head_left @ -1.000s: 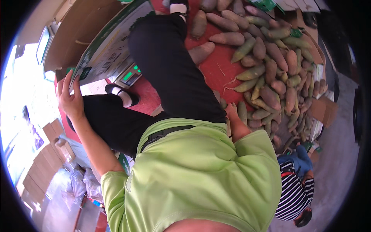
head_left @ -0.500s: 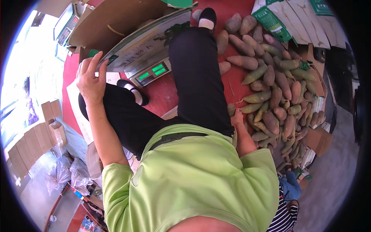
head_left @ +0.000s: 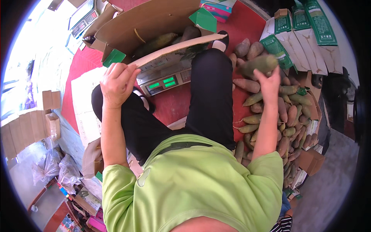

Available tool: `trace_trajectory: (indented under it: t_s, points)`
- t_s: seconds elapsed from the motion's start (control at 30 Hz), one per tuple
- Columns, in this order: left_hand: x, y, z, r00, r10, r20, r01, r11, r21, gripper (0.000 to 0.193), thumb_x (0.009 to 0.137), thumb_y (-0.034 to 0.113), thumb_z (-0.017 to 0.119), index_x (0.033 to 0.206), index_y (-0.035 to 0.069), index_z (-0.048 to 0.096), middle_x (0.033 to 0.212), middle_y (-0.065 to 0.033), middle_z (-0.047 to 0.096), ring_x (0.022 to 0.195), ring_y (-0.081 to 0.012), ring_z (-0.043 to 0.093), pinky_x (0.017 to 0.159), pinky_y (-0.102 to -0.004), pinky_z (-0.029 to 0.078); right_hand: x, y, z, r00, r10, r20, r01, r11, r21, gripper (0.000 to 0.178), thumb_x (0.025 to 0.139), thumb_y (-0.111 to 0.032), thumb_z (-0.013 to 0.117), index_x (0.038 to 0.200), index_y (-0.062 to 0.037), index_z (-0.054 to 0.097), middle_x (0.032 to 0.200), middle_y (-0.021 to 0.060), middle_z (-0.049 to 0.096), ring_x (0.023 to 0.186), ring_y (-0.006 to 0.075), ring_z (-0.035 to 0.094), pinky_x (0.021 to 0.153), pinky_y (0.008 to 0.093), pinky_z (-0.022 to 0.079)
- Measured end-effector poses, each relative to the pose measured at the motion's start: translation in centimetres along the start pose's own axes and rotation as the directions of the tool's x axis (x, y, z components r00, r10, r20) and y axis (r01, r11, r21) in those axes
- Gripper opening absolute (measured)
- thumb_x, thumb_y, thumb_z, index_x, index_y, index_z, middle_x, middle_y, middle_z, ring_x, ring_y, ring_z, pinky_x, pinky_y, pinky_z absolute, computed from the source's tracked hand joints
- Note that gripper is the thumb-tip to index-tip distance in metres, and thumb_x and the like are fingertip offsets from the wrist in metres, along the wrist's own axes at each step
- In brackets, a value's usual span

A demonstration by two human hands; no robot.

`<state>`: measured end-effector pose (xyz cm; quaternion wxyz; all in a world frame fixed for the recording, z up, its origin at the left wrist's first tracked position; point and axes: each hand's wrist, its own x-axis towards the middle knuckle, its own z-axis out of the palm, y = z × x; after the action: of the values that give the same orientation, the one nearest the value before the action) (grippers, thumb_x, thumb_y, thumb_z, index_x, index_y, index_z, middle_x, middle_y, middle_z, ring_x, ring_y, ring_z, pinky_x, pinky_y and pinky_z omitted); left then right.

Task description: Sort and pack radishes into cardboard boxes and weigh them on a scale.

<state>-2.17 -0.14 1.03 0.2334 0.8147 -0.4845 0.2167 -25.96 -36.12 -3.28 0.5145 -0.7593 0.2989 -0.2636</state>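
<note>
My left hand (head_left: pixel 118 83) is closed on the near flap of a cardboard box (head_left: pixel 127 29), its fingers pinching the flap's edge. The box sits on a digital scale (head_left: pixel 158 86) with a lit green display, between my legs. Several long roots (head_left: pixel 162 40) lie inside it, partly hidden by the flap. In my right hand (head_left: pixel 269 83) is a thick green radish (head_left: pixel 257 65), blurred by motion, raised over the heap. That heap of green and reddish roots (head_left: pixel 293 114) spreads along my right side.
White-and-green cartons (head_left: pixel 301 46) stand at the far right, beyond the heap. A second scale (head_left: pixel 83 23) shows at the far left. Plastic bags (head_left: pixel 69 170) lie at the lower left. Striped clothing of another person (head_left: pixel 284 224) shows at the lower right.
My right hand has come up from low beside my right leg and moved forward with the green radish. The left hand stays on the flap; the view has shifted, showing more of the box's inside.
</note>
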Motion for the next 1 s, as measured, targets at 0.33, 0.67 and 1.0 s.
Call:
trace_trajectory:
  t_s: [0.33,0.67,1.0]
  points:
    - [-0.1,-0.2,-0.2,1.000,-0.006,-0.012,0.006,1.000,-0.006,0.010,0.075,0.017,0.074,0.079,0.011,0.067,0.070,-0.0020,0.053,0.064,-0.0194,0.055,0.055,-0.0330,0.044,6.3,-15.6,9.6,0.873,-0.486,0.046,0.398,0.763,0.509,0.059,0.075,-0.002,0.074,0.128,-0.0051,0.046,0.114,0.0082,0.057,0.107,0.0161,0.054,0.087,0.0302,0.048]
    - [-0.1,-0.5,0.1,0.997,-0.071,-0.018,0.070,0.997,-0.041,0.009,0.075,0.012,0.073,0.082,0.008,0.069,0.075,-0.0044,0.058,0.069,-0.0225,0.059,0.061,-0.0335,0.048,6.2,-14.2,17.8,0.649,-0.701,0.296,0.753,0.648,-0.114,0.046,0.077,-0.009,0.068,0.119,-0.0012,0.053,0.105,0.0173,0.058,0.103,0.0334,0.056,0.089,0.0402,0.045]
    - [-0.1,-0.3,0.7,0.993,-0.119,-0.006,0.118,0.991,-0.063,0.008,0.082,0.007,0.069,0.089,0.005,0.070,0.082,-0.0074,0.061,0.074,-0.0218,0.062,0.067,-0.0301,0.049,5.1,1.8,2.5,0.989,-0.060,0.135,0.060,0.998,0.002,0.033,0.084,-0.003,0.065,0.117,-0.0012,0.058,0.100,0.0047,0.063,0.093,0.0135,0.059,0.082,0.0278,0.048]
